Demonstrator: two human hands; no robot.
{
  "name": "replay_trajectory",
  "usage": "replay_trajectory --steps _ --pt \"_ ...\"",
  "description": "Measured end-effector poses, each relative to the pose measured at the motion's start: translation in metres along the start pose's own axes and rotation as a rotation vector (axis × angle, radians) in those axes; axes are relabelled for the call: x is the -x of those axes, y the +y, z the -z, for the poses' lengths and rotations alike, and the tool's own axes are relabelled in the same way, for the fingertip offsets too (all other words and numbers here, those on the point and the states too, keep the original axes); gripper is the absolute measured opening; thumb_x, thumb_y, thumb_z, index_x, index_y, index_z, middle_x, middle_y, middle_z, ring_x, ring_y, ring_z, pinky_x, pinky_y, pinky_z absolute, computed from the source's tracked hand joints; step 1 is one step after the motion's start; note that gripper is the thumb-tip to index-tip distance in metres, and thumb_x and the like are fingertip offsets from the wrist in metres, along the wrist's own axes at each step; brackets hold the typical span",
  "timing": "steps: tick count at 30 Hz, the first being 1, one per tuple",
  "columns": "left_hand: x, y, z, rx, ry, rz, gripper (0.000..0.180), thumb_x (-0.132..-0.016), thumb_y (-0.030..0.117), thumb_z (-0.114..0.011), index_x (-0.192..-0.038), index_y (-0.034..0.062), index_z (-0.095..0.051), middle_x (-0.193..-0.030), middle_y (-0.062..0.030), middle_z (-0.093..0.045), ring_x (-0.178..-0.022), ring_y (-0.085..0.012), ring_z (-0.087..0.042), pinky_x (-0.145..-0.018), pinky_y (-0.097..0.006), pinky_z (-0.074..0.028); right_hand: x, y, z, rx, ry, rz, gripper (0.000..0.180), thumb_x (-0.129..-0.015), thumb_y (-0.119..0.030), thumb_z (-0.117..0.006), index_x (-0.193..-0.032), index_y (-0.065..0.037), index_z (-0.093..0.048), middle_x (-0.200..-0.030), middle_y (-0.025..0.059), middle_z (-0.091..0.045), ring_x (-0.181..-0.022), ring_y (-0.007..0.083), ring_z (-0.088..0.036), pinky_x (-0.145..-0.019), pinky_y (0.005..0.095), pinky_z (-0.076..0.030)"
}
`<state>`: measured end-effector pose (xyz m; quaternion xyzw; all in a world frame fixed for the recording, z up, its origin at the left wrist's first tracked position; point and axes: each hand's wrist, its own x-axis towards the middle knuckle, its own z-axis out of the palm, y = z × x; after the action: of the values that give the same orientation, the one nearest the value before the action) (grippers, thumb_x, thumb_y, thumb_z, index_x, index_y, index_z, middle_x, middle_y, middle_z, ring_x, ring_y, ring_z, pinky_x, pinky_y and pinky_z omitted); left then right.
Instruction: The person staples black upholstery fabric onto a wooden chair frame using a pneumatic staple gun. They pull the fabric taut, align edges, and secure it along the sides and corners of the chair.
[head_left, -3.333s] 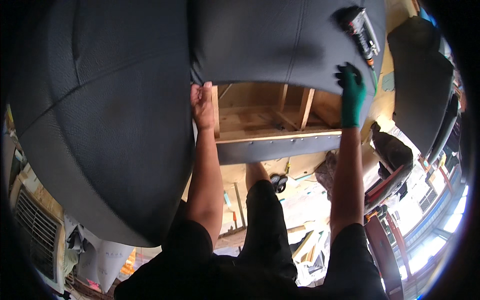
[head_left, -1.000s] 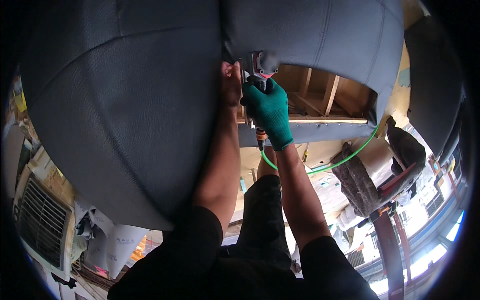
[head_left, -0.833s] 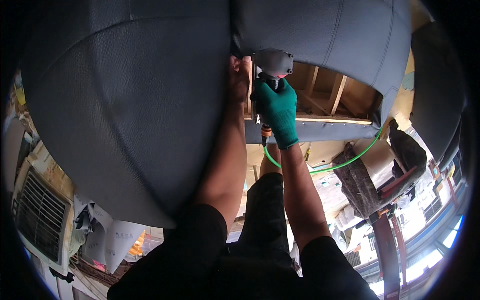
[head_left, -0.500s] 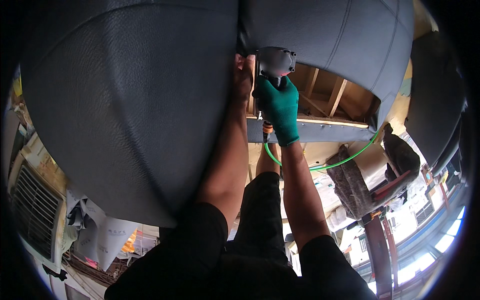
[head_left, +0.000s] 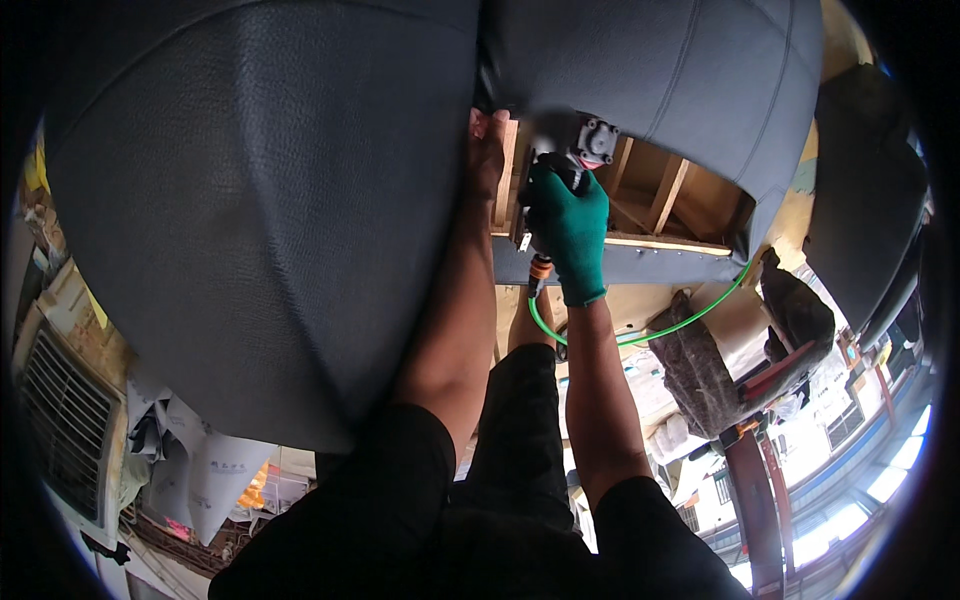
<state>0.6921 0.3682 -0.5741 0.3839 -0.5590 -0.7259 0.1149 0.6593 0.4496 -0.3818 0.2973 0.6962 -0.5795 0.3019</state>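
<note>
While the gloved right hand [head_left: 570,225] is clenched around a pneumatic staple gun [head_left: 578,150] pressed to the wooden frame [head_left: 665,195] of the grey upholstered sofa [head_left: 260,200], the bare left hand [head_left: 487,150] grips the frame's upright edge just beside it; a green air hose [head_left: 650,335] trails down from the tool

The person wears a black short-sleeved shirt, its sleeves ending above the elbows, so both forearms are bare. The right hand [head_left: 568,225] is covered by a teal-green knitted work glove with a ribbed cuff that ends at the wrist. The left hand [head_left: 486,155] is bare, with no glove, and no watch or band shows on either wrist. Between the forearms, the legs are clothed in dark, near-black trousers of a plain fabric.
</note>
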Motion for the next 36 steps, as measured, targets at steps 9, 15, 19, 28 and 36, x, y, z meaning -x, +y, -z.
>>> replay_trajectory --steps 9,15,19,28,36 --pt "0.009 0.025 -0.005 0.113 -0.050 0.136 0.027 -0.101 0.024 -0.071 -0.085 0.0144 -0.051 -0.081 0.0080 -0.047 -0.075 -0.0051 -0.042 -0.070 -0.027 -0.038 0.022 0.023 0.064 -0.146 0.068 -0.128 0.018 -0.097 -0.021 -0.068 -0.096 -0.003 -0.071 -0.075 0.0044 -0.070 -0.061 0.0101 -0.063 -0.055 0.0249 -0.047" --pt "0.031 0.055 -0.026 0.071 0.137 0.200 0.023 -0.100 0.021 -0.067 -0.085 0.0078 -0.056 -0.083 0.0049 -0.051 -0.082 -0.0101 -0.049 -0.082 -0.027 -0.042 0.061 0.029 0.114 -0.167 0.055 -0.170 0.018 -0.096 -0.022 -0.068 -0.101 -0.005 -0.072 -0.076 0.0010 -0.068 -0.062 0.0080 -0.061 -0.054 0.0235 -0.046" --pt "0.051 0.061 -0.053 0.009 0.270 0.092 0.013 -0.099 0.009 -0.065 -0.087 0.0029 -0.062 -0.090 0.0027 -0.059 -0.084 -0.0110 -0.053 -0.082 -0.028 -0.045 0.086 0.026 0.147 -0.233 0.069 -0.238 0.021 -0.096 -0.020 -0.069 -0.109 -0.005 -0.070 -0.078 0.0003 -0.066 -0.062 0.0081 -0.059 -0.054 0.0228 -0.045" --pt "0.051 0.103 -0.083 -1.348 0.016 -0.703 0.056 -0.075 0.012 -0.084 -0.125 0.0162 -0.059 -0.116 -0.0134 -0.057 -0.113 -0.0358 -0.054 -0.097 -0.047 -0.042 0.105 0.047 0.214 -0.239 0.063 -0.251 0.022 -0.095 -0.020 -0.070 -0.108 -0.003 -0.072 -0.074 0.0008 -0.066 -0.060 0.0080 -0.060 -0.055 0.0235 -0.047" --pt "-0.027 0.135 -0.064 -1.364 -0.733 -0.960 0.010 -0.089 0.016 -0.072 -0.098 0.0119 -0.072 -0.102 -0.0099 -0.067 -0.097 -0.0368 -0.062 -0.082 -0.048 -0.052 0.118 0.061 0.224 -0.505 0.054 -0.256 0.022 -0.091 -0.016 -0.074 -0.107 -0.002 -0.067 -0.077 0.0063 -0.068 -0.056 0.0094 -0.056 -0.051 0.0255 -0.044"
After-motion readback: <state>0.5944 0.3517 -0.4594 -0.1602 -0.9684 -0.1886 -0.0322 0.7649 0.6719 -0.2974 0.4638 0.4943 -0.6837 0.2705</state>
